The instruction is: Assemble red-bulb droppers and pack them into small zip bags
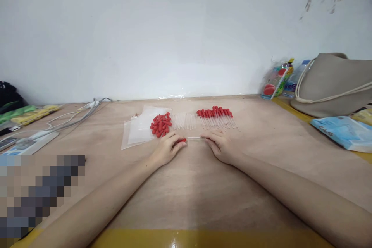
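My left hand (168, 148) pinches a small red rubber bulb (183, 140) at the end of a clear glass tube (196, 138). My right hand (220, 145) grips the tube's other end, fingers closed. Both hands rest on the wooden table (192, 186). Just behind the left hand lies a pile of loose red bulbs (161, 124). A row of bare clear tubes (185, 121) sits beside it. Behind the right hand lies a row of droppers fitted with red bulbs (216, 117).
Clear plastic bags (136, 131) lie left of the bulbs. Cables (72, 120) and a flat device (27, 144) are at the far left. A beige hat (334, 85), snack packets (276, 79) and a blue pack (343, 131) stand at the right. A white wall rises behind.
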{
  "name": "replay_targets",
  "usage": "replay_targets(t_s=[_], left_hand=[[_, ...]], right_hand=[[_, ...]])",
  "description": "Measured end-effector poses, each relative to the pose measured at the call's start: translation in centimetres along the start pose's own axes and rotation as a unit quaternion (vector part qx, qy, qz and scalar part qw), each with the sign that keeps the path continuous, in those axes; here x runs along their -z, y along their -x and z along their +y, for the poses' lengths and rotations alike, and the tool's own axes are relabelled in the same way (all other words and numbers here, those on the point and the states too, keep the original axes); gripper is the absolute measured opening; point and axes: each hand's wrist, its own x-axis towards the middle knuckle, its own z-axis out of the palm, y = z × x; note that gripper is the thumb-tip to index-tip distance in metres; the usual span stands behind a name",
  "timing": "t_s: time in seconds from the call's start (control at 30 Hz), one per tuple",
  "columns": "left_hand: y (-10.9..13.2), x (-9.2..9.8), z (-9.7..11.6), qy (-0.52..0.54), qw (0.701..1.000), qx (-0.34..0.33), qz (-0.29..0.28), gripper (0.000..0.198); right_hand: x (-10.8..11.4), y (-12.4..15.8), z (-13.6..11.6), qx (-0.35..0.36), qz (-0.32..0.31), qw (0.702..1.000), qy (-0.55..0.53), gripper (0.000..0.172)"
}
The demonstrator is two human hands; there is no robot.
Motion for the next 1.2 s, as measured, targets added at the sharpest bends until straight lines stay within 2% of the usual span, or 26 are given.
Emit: replay_targets(t_s=[0.27,0.43,0.57,0.77,0.93,1.2], left_hand=[[0.1,-0.2,0.2,0.019,1.000,-0.022,0.004,0.018],[0.2,-0.3,0.1,-0.009,0.998,-0.065,0.001,0.019],[0.4,-0.3,0.2,-0.029,0.996,-0.086,-0.004,0.020],[0.5,-0.3,0.5,0.014,0.995,-0.082,-0.046,0.020],[0.3,-0.3,0.6,0.006,0.996,-0.072,-0.061,0.021],[0.2,-0.6,0.5,-0.027,0.994,-0.095,-0.049,0.020]], right_hand=[[0.2,0.0,-0.4,0.024,-0.023,0.999,-0.004,0.023],[-0.1,-0.2,-0.3,0.028,-0.009,0.999,0.018,0.021],[0.0,-0.4,0.0,0.026,-0.025,0.999,0.033,0.021],[0.8,-0.8,-0.4,0.034,-0.065,0.995,0.067,0.021],[0.9,-1.0,-0.6,0.050,-0.054,0.990,0.119,0.022],[0.5,-0.9,-1.5,0.027,-0.074,0.990,0.113,0.026]])
